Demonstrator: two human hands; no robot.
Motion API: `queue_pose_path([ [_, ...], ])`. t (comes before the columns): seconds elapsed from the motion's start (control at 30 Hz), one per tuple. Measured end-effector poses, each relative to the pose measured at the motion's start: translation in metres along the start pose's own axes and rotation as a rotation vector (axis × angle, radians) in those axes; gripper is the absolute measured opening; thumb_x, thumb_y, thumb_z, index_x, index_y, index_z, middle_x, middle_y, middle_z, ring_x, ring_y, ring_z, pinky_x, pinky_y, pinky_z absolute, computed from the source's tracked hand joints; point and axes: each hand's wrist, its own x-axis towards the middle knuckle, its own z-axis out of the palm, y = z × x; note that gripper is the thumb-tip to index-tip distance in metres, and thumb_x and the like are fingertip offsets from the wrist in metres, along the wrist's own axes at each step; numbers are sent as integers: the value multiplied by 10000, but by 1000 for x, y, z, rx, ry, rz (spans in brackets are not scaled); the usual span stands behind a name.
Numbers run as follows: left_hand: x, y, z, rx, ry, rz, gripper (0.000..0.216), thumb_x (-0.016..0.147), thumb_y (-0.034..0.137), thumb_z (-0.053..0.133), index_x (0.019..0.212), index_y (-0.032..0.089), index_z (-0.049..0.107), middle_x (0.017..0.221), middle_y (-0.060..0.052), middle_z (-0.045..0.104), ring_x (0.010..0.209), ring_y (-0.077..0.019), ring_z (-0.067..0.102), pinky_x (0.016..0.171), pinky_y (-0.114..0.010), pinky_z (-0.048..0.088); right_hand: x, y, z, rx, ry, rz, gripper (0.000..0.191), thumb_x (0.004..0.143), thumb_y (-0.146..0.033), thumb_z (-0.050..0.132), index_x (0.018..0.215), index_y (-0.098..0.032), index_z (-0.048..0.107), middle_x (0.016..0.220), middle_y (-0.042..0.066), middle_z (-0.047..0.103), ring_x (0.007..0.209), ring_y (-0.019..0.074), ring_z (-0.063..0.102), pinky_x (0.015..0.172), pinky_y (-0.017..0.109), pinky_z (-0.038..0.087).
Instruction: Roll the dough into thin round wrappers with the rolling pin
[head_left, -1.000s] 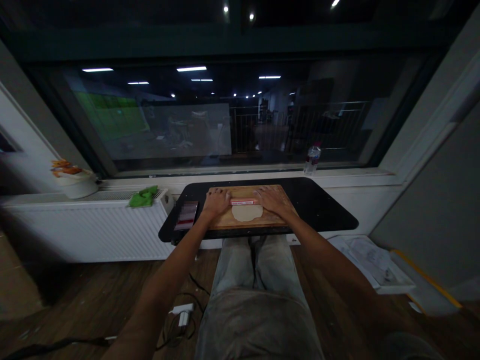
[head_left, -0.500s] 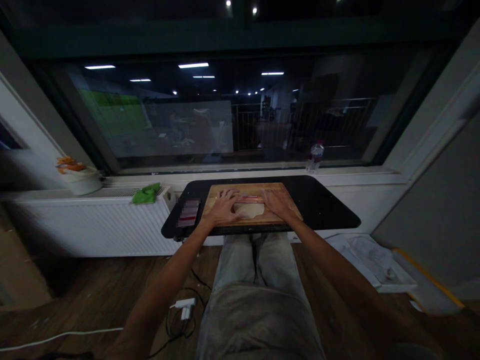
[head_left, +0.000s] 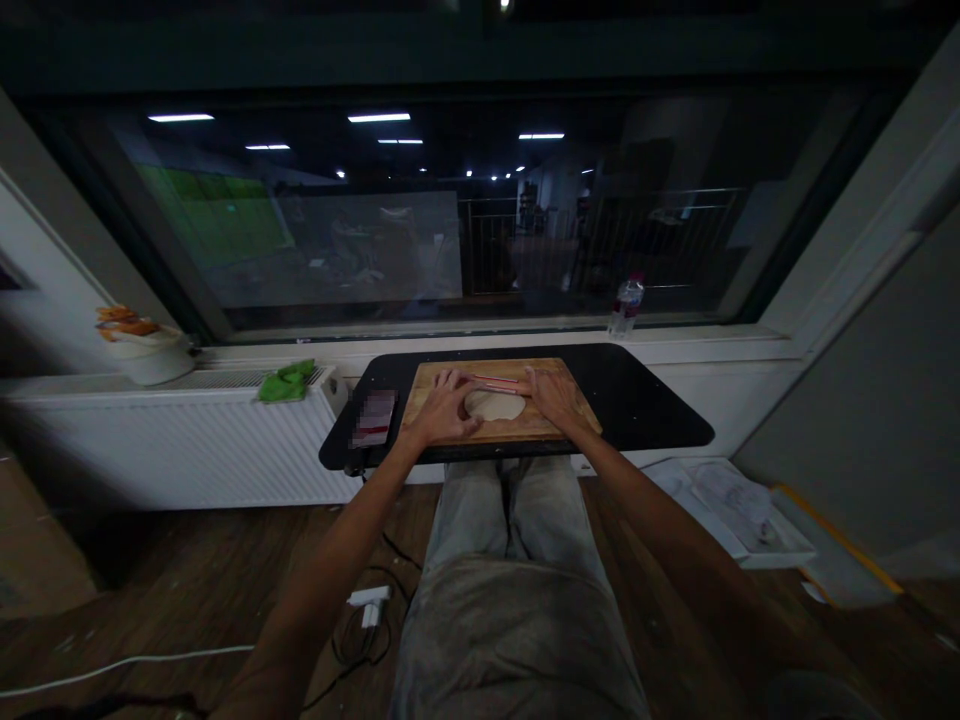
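Observation:
A flat, pale round of dough (head_left: 495,405) lies on a wooden board (head_left: 517,432) in front of me. Just past it, along its far edge, runs a thin pinkish-red rolling pin (head_left: 496,384). My left hand (head_left: 448,408) has its fingers over the pin's left end, with the thumb apart beside the dough. The right end is under my right hand (head_left: 553,396), which presses down on it with the fingers forward. Both ends of the pin are hidden by my hands.
The board rests on a small black table (head_left: 652,405) by the window. A phone-like item (head_left: 375,418) lies on its left. A water bottle (head_left: 626,305) stands on the sill. A green cloth (head_left: 287,381) and a white tub (head_left: 150,357) sit on the radiator (head_left: 187,440). Cables and a plug (head_left: 370,605) lie below.
The rolling pin has moved slightly away from me and tilted, its left end farther off. More of the dough shows between my hands. The view has shifted a little.

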Motion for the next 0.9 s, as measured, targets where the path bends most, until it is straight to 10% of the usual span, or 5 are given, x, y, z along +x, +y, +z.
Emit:
queue_pose_path([
  [0.43,3,-9,11,4,45,-66,739,1029,499,703,1695,229,532,1701,-148,559,1631,-354,437,1413,-600,237,-3,-3,-5,-55,-8,-62,565,1218,-352,280,1340,-138,788,1384,192,813,1322,300,754,1108,348,540],
  [0.9,17,-14,24,-30,64,-212,398,1053,119,490,1295,203,795,1322,-130,806,1281,-320,698,1182,-501,515,-8,2,-1,-96,-24,-153,427,1174,-450,525,1280,-128,784,1253,204,827,1213,356,775,1042,383,566],
])
